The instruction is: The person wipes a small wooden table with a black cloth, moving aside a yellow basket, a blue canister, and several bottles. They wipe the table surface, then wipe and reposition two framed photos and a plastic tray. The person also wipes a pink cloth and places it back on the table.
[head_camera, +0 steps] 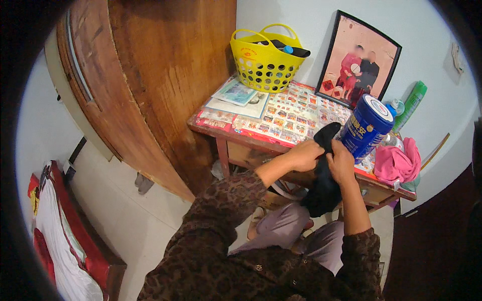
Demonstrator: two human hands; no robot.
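Black cloth (323, 190) hangs between my two hands at the front edge of the table, its upper end lying over the tabletop and its lower end near my knees. My left hand (307, 155) grips its left side with curled fingers. On the other side, my right hand (340, 161) holds the cloth close to a tall blue canister (366, 128) that bears writing. What kind of garment or cloth it is, I cannot tell. Folds hide most of my fingertips.
A yellow perforated basket (268, 64) stands at the back of the wooden table (256, 142). A framed picture (359, 60) leans on the wall. Pink cloth (398, 160) lies right of the canister, near a green spray can (411, 105). The wooden cabinet (169, 75) rises on the left.
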